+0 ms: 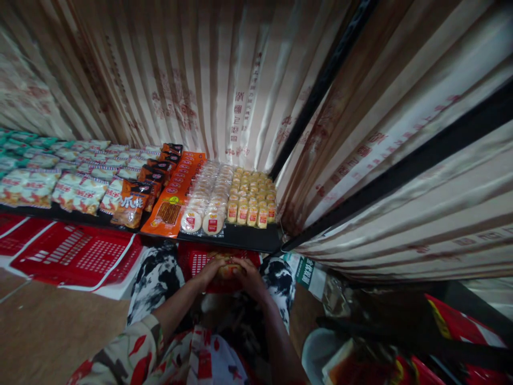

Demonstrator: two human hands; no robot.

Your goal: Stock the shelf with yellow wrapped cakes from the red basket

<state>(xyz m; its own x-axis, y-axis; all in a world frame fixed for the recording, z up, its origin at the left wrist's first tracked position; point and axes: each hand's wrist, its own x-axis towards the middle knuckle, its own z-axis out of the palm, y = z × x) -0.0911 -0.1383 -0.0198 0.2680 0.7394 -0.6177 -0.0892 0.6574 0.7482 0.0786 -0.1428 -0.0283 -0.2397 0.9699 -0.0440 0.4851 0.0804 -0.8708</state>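
Observation:
My left hand [209, 271] and my right hand [250, 274] are closed together round a small yellowish snack packet [229, 270] in front of my knees, just below the shelf's front edge. Behind the hands a red plastic basket [198, 261] sits between my legs. Straight above on the dark low shelf [248, 239] lie rows of small yellow packets [252, 198] and round white packets [206, 203].
Further left along the shelf are orange strip packs [176, 195], dark orange snack bags [134, 203] and white-red bags [76, 192]. Red baskets [76, 254] stand below on the left. Cream curtains [401, 133] cover the shelves behind and right. Packaging and a white container [320, 347] lie at lower right.

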